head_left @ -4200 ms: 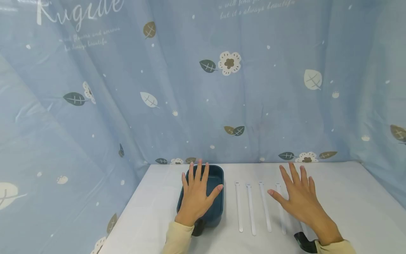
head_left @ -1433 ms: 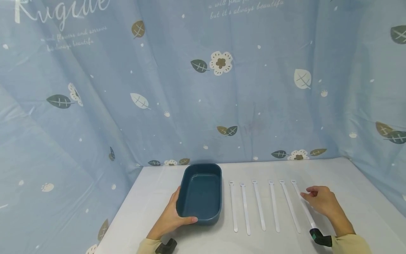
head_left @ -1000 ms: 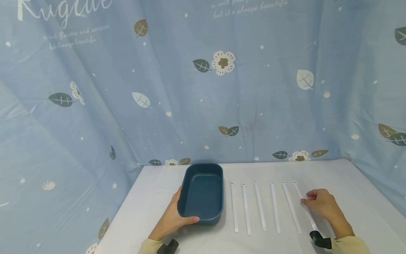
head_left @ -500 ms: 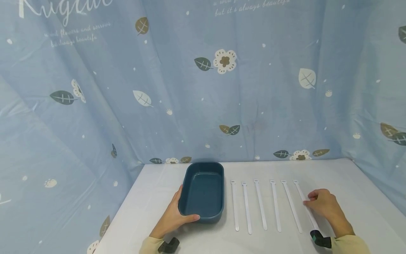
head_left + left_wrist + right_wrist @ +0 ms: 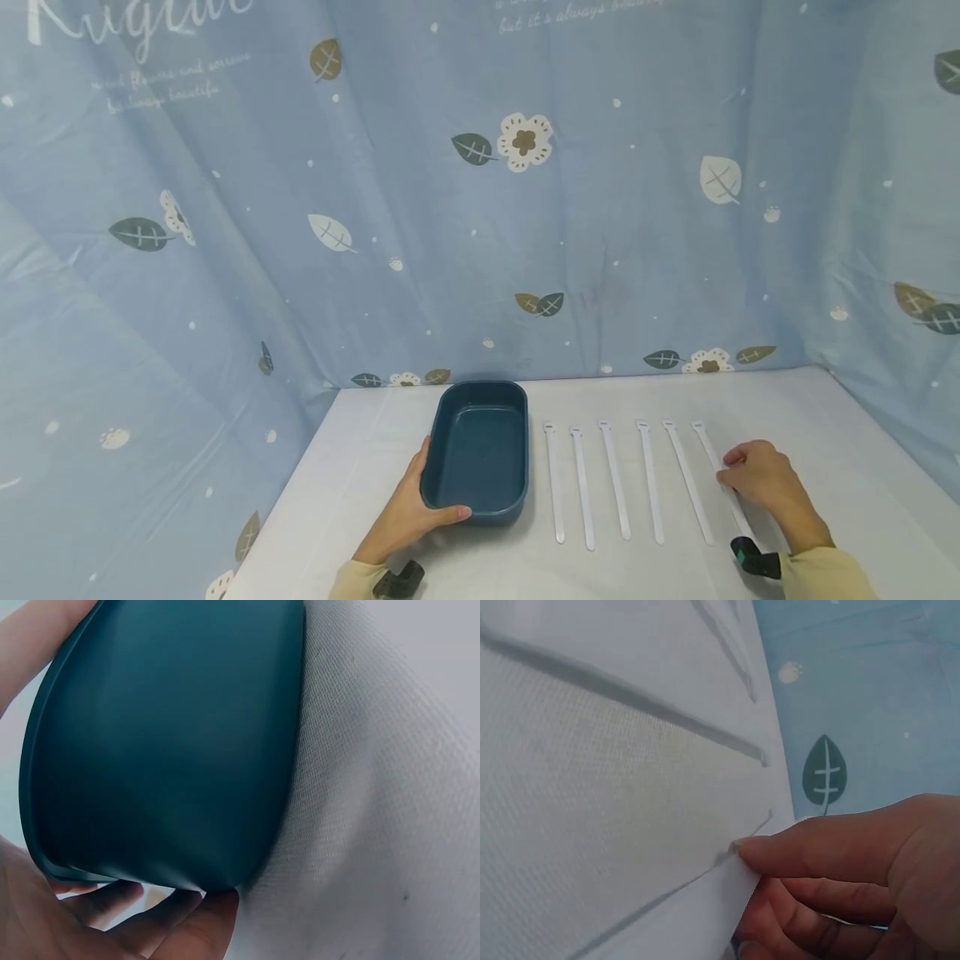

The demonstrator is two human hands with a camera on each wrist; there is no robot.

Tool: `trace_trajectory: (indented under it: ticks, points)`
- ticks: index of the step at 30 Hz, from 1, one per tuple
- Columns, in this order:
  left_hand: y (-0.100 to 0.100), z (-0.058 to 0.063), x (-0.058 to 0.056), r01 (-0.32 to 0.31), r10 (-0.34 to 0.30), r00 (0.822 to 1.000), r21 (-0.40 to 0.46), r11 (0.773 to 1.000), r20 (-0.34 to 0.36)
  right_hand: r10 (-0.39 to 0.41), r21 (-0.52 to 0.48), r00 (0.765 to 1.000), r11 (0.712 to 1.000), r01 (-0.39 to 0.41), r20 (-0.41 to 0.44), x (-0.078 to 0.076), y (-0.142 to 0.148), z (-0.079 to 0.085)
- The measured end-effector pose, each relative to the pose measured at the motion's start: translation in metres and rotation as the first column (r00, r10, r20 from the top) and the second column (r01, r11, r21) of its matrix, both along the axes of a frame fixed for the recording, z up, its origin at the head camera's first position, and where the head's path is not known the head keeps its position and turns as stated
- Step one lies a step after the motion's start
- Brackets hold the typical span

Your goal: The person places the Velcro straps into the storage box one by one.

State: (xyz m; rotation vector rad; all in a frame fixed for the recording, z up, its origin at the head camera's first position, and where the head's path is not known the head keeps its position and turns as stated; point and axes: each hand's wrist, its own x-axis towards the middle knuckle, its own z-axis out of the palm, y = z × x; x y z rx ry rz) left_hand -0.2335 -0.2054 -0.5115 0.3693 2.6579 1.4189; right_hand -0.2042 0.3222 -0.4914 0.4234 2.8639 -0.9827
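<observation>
The head view is evenly lit — soft shadow beside the tub point(image 5: 487, 518) — while the right wrist view looks washed-out.

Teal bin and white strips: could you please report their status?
Left hand grips bin. Right hand pinches rightmost strip. Five strips lie between. No other obstruction visible.

A dark teal bin point(image 5: 483, 458) and white strips point(image 5: 616, 481) show against a white desk point(image 5: 585, 579) and a pale blue curtain point(image 5: 420, 175) patterned with green, brown and white leaves point(image 5: 139, 234), brown-centred white flowers point(image 5: 524, 142), white paw prints point(image 5: 115, 438) and white script point(image 5: 34, 21); sleeves point(image 5: 825, 573) are cream, wrist mounts point(image 5: 759, 562) black.
</observation>
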Motion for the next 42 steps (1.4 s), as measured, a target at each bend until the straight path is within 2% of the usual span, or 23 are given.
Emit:
trace_trajectory:
  ticks: [9,22,34,42]
  points:
    - [0.001,0.001,0.002,-0.013,0.013,1.0,0.001,1.0,0.011,0.014,-0.048,0.999,0.999,-0.012,0.049,0.0,-0.003,0.004]
    - [0.0,0.0,0.002,0.001,-0.001,1.0,0.017,1.0,0.004,0.071,-0.111,0.997,0.992,-0.067,0.031,-0.002,0.002,-0.003]
    - [-0.001,0.0,0.002,0.0,0.0,1.0,0.007,1.0,0.006,0.027,-0.227,0.999,0.974,-0.019,0.033,0.001,0.001,0.006]
    - [-0.001,-0.002,0.002,0.009,-0.009,1.0,0.03,1.0,0.01,0.04,-0.257,0.999,0.966,-0.036,0.008,0.002,-0.002,0.012]
